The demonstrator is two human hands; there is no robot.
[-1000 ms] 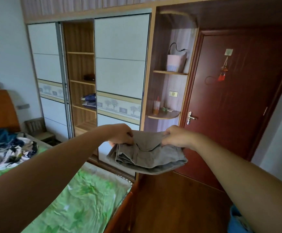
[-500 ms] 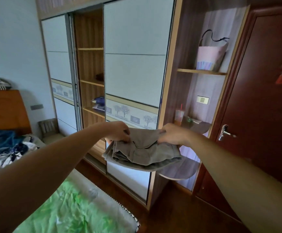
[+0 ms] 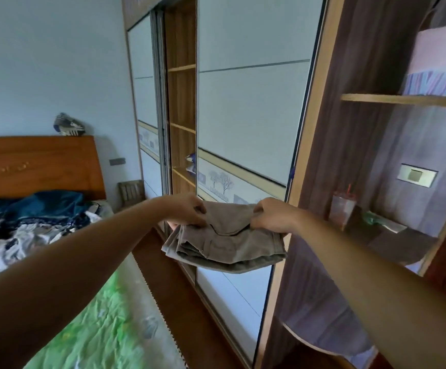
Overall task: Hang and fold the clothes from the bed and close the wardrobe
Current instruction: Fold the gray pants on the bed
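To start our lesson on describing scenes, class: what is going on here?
A person holds a folded grey-brown garment out in front of them. The left grip and the right grip each pinch its upper edge. They face the wardrobe, whose sliding door is part open, showing wooden shelves. A heap of clothes lies on the bed to the left, so the job is not yet finished.

Home bedroom: bed (image 3: 115, 328) with wooden headboard (image 3: 38, 166), sliding-door wardrobe (image 3: 248, 107) (one bay open), rumpled bedding (image 3: 17, 230).
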